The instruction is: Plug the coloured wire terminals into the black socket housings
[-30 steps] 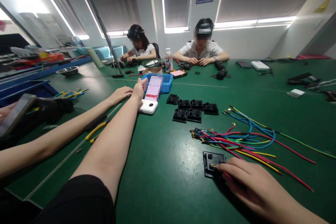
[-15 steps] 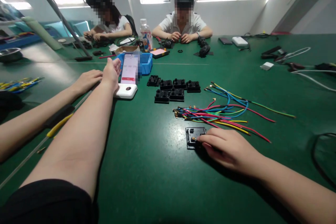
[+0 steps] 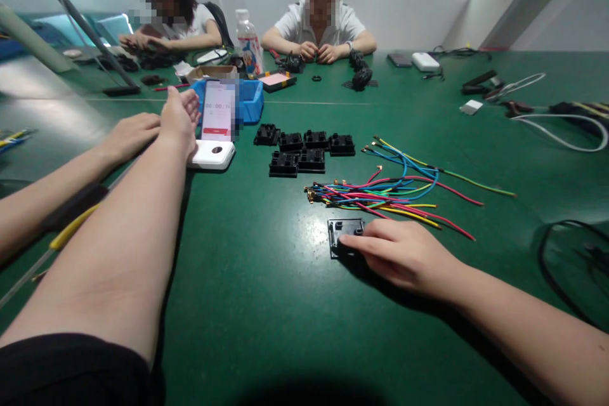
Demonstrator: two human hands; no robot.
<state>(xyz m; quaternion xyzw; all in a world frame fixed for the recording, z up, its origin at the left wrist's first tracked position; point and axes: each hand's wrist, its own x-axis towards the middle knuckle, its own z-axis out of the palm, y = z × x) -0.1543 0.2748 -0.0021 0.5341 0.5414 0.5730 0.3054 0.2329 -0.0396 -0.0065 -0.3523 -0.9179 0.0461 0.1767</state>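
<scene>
My right hand [image 3: 404,254] is on a black plastic housing [image 3: 335,242] lying flat on the green table. Its index fingertip presses on the inside of the housing, with the other fingers curled at the right edge; the thumb is hidden. Beside a phone [image 3: 217,111] with a running timer, my left hand [image 3: 181,115] is raised with its fingers stretched out and nothing seen in them. The phone leans upright behind a white power bank [image 3: 212,155]. Just beyond my right hand lies a bundle of coloured wires [image 3: 375,193] with brass ends. Several more black housings [image 3: 311,160] sit farther back.
Another person's arm [image 3: 71,184] reaches in from the left beside mine. A blue bin [image 3: 251,101] and a bottle [image 3: 249,44] stand behind the phone. Two people work across the table [image 3: 266,304]. Cables [image 3: 566,124] lie at the right.
My right index finger has moved left and farther onto the housing, covering the brass piece seen there before. The timer has advanced. The view has shifted a little, while my left hand stays by the phone.
</scene>
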